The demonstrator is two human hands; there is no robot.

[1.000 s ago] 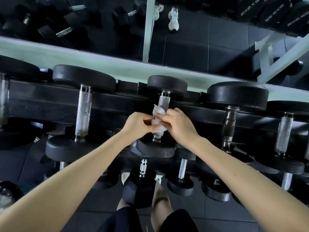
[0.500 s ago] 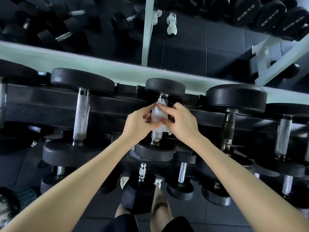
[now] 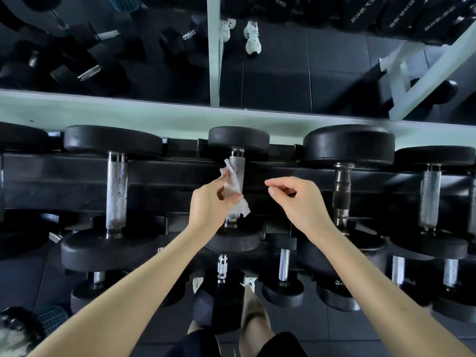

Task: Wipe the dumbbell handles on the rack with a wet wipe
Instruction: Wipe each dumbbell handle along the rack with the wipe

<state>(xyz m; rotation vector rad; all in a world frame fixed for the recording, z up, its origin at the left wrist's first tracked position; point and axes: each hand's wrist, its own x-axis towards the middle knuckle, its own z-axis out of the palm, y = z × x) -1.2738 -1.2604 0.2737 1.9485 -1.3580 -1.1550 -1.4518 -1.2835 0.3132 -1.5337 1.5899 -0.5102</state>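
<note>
In the head view, the wet wipe [image 3: 233,185] is held against the knurled handle [image 3: 238,171] of the small middle dumbbell [image 3: 238,139]. The dumbbell lies front to back on the top tier of the rack [image 3: 180,173], just above the centre of the frame. The wipe is pinched between thumb and fingers of the left hand [image 3: 208,204], which is closed on it from eight o'clock of the handle. It is draped over the handle's left flank, presumably so that the knurling can be rubbed along its length. Whether it is wrapped fully round the bar cannot be told, since the underside is hidden. The right hand [image 3: 298,199] is carried at three o'clock of the handle, clear of it, with fingers loosely curled and nothing held. It is judged to be freed for the darker handle [image 3: 341,191] just beyond it. A longer steel handle [image 3: 116,191] is seen at nine o'clock.

Half a second ago the wipe was worked by both hands together at the handle. Now it is left to the left hand alone, and the right hand has been drawn away to the right.
</note>
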